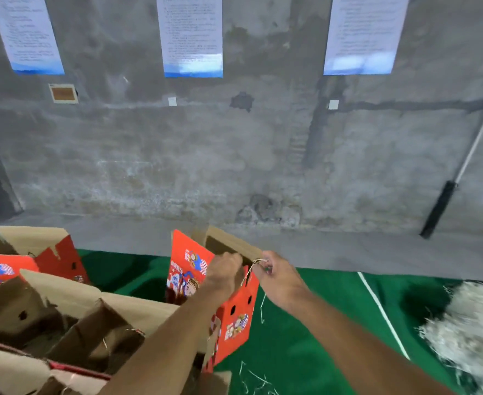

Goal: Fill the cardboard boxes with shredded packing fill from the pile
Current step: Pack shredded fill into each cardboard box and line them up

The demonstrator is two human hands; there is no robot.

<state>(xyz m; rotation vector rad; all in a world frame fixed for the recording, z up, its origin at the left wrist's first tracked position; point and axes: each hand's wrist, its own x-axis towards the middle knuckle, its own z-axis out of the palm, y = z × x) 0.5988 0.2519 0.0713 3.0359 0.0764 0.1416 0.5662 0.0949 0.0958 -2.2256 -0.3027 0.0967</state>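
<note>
Both hands clamped on the red printed cardboard box [236, 317]: left hand [224, 270] grips its top edge, right hand [277, 276] pinches a few strands there, likely holding it open; shredded fill pile [468, 329] sits well right on green floor mat [306, 337].

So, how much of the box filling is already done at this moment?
Little looks finished. The open brown box at the left seems to hold some dark fill, though blurred. In hand: the left hand and right hand both grip the top of the red printed box, the right pinching a few strands. Left to do: the large pile of shredded fill still lies on the green mat.
</note>
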